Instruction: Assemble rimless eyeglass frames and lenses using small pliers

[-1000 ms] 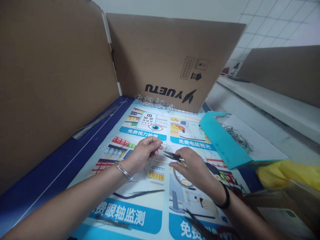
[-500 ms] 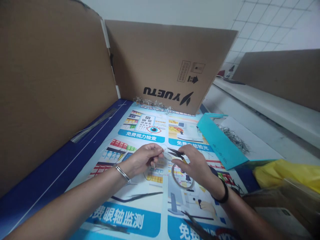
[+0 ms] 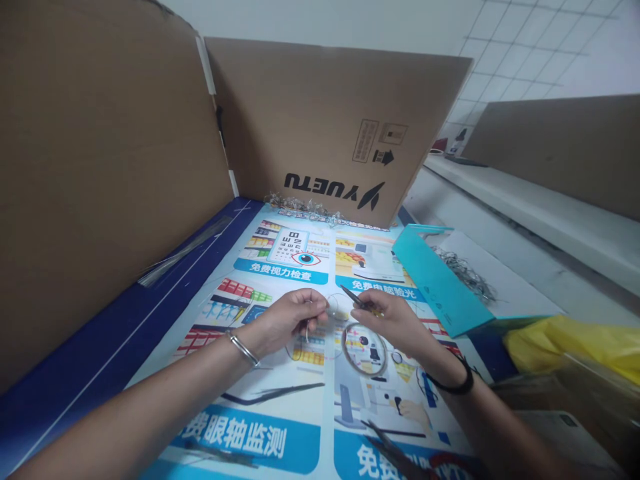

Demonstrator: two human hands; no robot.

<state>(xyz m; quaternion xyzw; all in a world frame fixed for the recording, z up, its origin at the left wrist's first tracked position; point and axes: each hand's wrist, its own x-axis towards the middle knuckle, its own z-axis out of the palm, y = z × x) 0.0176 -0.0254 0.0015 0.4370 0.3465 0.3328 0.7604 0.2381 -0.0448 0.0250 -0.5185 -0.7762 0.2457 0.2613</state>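
My left hand (image 3: 293, 319) is closed in a pinch over the middle of the printed mat. Between its fingertips is a thin wire (image 3: 334, 298), whose fine loops stick out to the right and hang below the hand. My right hand (image 3: 393, 323) is wrapped round a pair of dark-jawed pliers (image 3: 353, 295). Their tips point up and to the left, a short way from the wire, and look closed. Most of the handles are hidden in the palm. Below the right hand lies a round coil-like ring (image 3: 344, 348) on the mat.
Cardboard panels (image 3: 320, 113) stand at the left and back, with tangled wire bits (image 3: 305, 204) along the base. At right, a turquoise box (image 3: 435, 283) holds a wire heap (image 3: 465, 275), near a yellow bag (image 3: 570, 347). Dark strands (image 3: 280, 395) and a dark pointed tool (image 3: 387, 445) lie in front.
My right hand has turned the pliers, so the tips point more upward and away from the wire; their jaws looked parted before. My left hand keeps its pinch in nearly the same place.
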